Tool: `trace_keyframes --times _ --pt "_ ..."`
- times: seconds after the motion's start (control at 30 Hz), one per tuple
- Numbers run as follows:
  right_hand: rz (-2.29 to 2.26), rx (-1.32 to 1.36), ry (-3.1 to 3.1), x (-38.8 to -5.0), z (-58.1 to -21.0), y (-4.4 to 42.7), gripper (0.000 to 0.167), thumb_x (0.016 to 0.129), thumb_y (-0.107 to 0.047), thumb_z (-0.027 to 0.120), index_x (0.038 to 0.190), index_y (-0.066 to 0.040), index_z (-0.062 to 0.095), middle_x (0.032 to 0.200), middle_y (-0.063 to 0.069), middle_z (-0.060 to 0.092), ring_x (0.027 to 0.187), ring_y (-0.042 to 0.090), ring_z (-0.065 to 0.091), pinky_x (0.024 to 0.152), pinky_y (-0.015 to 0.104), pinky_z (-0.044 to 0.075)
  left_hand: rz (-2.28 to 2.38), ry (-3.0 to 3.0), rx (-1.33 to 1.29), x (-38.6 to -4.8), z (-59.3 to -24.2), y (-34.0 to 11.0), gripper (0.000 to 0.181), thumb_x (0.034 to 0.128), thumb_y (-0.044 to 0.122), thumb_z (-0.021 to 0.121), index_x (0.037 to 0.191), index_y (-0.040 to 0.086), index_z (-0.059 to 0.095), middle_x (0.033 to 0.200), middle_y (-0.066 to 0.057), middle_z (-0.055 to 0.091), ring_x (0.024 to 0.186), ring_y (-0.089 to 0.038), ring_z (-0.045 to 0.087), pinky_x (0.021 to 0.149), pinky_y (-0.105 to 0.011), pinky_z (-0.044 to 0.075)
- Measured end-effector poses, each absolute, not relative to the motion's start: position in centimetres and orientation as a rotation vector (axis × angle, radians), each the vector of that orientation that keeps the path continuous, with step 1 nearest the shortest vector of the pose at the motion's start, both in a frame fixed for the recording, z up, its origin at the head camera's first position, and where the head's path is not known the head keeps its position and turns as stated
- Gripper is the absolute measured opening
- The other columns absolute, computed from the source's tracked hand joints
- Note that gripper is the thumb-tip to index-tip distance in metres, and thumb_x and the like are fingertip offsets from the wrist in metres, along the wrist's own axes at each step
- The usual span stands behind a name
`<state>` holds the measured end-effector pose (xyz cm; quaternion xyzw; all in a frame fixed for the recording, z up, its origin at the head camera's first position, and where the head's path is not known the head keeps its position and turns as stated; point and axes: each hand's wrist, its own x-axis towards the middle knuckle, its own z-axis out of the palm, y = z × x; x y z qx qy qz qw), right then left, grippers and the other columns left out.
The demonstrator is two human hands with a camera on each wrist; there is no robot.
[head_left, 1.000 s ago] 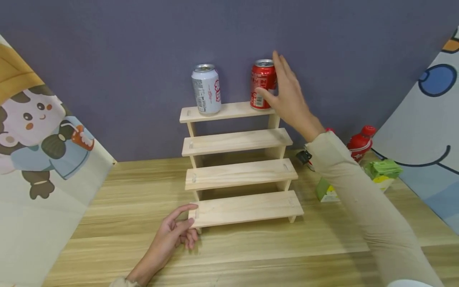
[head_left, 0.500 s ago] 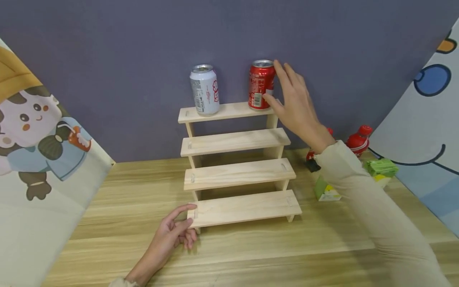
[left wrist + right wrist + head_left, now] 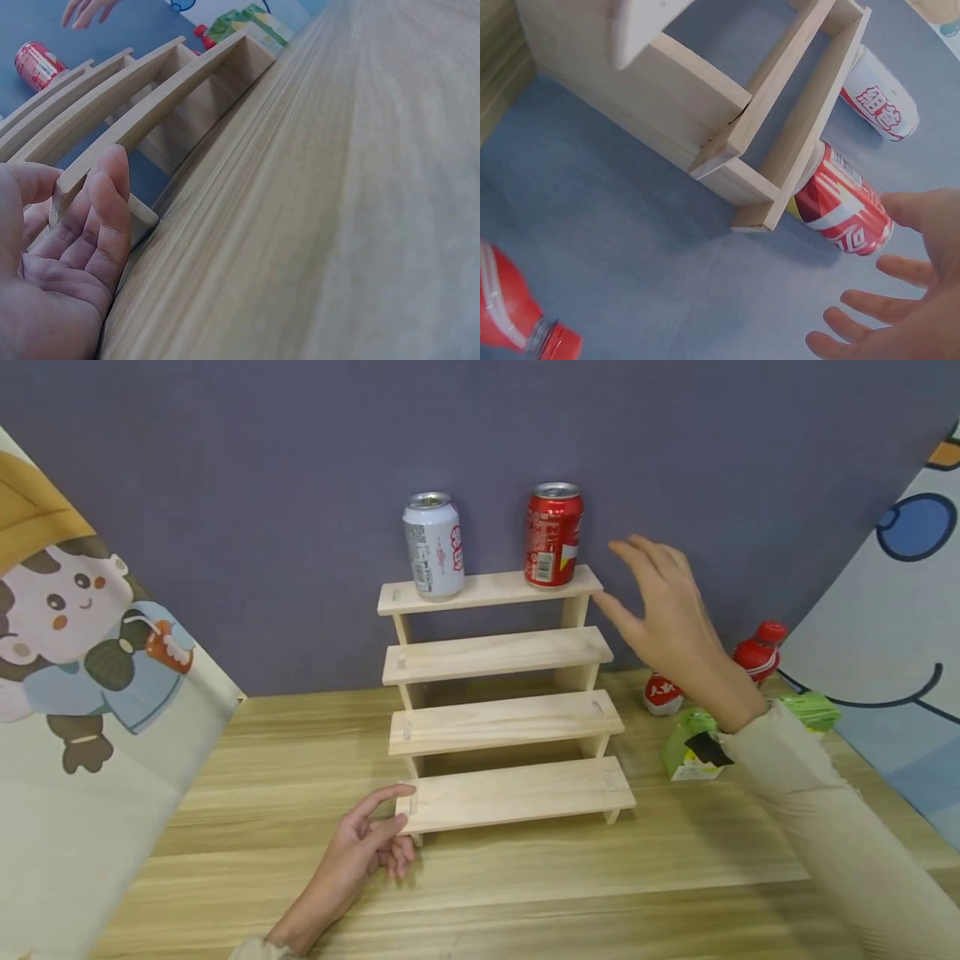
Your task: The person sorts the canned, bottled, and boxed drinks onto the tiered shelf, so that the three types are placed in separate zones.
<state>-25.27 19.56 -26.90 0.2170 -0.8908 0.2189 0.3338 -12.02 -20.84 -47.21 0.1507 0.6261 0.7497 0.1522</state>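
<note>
A wooden stand (image 3: 510, 723) with several steps stands against the wall. On its top step are a white can (image 3: 434, 548) at the left and a red can (image 3: 552, 537) near the right end, both upright and apart. My left hand (image 3: 358, 852) pinches the left end of the lowest step; the left wrist view shows the thumb and fingers of that hand (image 3: 67, 247) around the board end. Right of the red can, my right hand (image 3: 670, 618) is in the air with relaxed, spread fingers, touching nothing. The right wrist view shows a gap between hand (image 3: 915, 300) and red can (image 3: 843, 202).
Right of the stand are a red-capped bottle (image 3: 758, 652), a red-labelled bottle (image 3: 663, 693) partly behind my arm, and green cartons (image 3: 686, 752), one partly covered by my sleeve. Purple-grey wall (image 3: 300, 527) rises behind; printed panels flank both sides.
My right hand has moved away from the red can, to the right and down. The red can stays on the top step. My left hand keeps its hold on the lowest step.
</note>
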Motion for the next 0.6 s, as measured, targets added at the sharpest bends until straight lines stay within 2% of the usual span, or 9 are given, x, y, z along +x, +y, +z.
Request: trace_keyframes --times 0.27,0.6 --pt "0.595 0.595 -2.288 -22.4 -28.5 21.7 0.056 0.09 -0.016 0.075 0.139 -0.002 0.054 0.145 0.022 0.048 0.137 0.041 0.037 0.112 0.06 0.032 2.141 1.805 0.423 -12.2 -47.3 -20.8 0.047 0.1057 0.014 0.049 0.149 0.001 0.034 0.077 -0.007 0.072 0.06 -0.016 0.065 0.053 -0.025 0.056" --pt "0.536 0.557 -2.327 -20.4 -30.2 23.6 0.056 0.086 -0.012 0.078 0.136 0.001 0.056 0.142 0.024 0.05 0.134 0.043 0.039 0.111 0.06 0.034 2.139 1.813 0.431 -12.3 -47.4 -20.9 0.047 0.1059 0.013 0.048 0.149 0.001 0.034 0.077 -0.007 0.072 0.06 -0.016 0.065 0.053 -0.025 0.056"
